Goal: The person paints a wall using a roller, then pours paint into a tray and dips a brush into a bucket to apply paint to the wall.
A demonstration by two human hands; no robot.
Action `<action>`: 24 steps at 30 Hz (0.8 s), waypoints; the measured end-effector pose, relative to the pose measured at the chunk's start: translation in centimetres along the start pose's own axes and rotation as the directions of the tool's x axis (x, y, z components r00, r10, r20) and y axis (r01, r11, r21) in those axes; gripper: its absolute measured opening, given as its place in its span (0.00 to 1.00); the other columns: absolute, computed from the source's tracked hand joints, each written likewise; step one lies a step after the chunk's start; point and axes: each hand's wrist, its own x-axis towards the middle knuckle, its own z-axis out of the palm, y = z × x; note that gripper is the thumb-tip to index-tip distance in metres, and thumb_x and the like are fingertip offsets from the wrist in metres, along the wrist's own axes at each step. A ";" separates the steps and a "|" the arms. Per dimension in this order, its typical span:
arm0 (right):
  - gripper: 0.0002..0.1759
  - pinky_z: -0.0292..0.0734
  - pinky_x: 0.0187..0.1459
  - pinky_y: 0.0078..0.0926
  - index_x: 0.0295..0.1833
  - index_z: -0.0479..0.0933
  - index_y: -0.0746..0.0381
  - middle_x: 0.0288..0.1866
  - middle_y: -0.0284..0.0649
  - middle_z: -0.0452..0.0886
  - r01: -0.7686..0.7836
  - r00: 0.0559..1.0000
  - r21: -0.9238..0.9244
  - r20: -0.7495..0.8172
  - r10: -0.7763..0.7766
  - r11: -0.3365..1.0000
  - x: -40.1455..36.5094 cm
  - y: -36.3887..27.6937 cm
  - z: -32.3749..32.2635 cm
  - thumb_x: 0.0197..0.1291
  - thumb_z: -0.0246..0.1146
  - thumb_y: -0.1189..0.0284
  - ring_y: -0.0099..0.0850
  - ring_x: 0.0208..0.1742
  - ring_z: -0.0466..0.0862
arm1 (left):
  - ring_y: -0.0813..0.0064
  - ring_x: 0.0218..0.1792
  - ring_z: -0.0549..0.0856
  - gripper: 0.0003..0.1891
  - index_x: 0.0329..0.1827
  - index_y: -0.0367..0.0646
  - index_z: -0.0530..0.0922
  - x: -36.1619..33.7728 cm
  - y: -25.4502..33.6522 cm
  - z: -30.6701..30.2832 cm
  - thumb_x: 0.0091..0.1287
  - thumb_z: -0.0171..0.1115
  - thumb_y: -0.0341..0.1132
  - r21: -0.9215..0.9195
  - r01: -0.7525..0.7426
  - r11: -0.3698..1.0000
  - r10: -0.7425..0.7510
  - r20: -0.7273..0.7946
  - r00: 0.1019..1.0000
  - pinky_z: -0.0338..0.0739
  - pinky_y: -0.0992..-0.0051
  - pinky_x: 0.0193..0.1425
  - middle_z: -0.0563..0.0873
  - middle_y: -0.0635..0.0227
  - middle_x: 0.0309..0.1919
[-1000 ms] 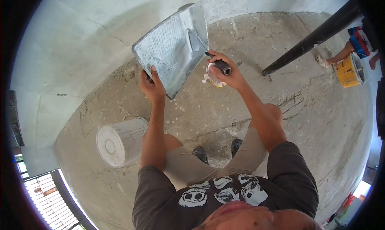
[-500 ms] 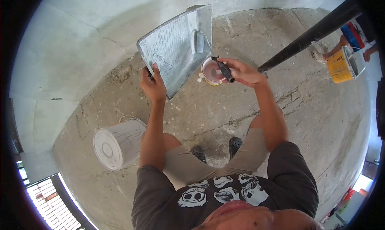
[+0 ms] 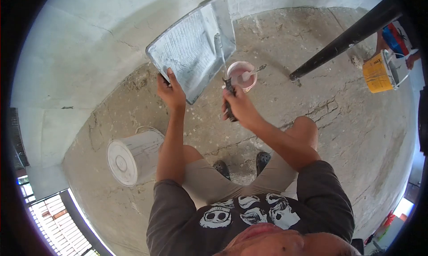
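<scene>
My left hand (image 3: 171, 92) grips the near-left edge of a grey paint tray (image 3: 183, 46), which is tilted up in front of the wall. The tray's ribbed face and deep end carry whitish paint. My right hand (image 3: 240, 105) is closed round the black handle of a paint roller (image 3: 218, 43). Its roller head lies against the deep part of the tray and looks thin from this angle. Just beyond my right hand, a small paint pot (image 3: 241, 72) with a pinkish inside stands on the floor, with a brush (image 3: 255, 72) resting in it.
A white bucket (image 3: 129, 160) lies on its side at the left. The dark pole (image 3: 343, 39) slants across the upper right. Behind it, a person's hand (image 3: 412, 59) is near a yellow bucket (image 3: 378, 74). The concrete floor (image 3: 339, 140) is cracked.
My right hand has moved left and toward me, turning the roller handle more upright. The tray has shifted slightly up and left. The brush in the pot now shows.
</scene>
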 end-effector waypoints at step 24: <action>0.08 0.70 0.13 0.25 0.43 0.57 0.63 0.25 0.37 0.68 0.056 0.974 -0.254 0.226 0.003 0.966 -0.1 -0.5 1.1 0.72 0.47 0.70 0.24 0.15 0.72 | 0.72 0.44 0.78 0.18 0.52 0.28 0.68 -1.8 1.8 2.4 0.73 0.55 0.38 -0.244 0.054 0.968 -0.035 0.083 0.996 0.72 0.74 0.49 0.79 0.55 0.45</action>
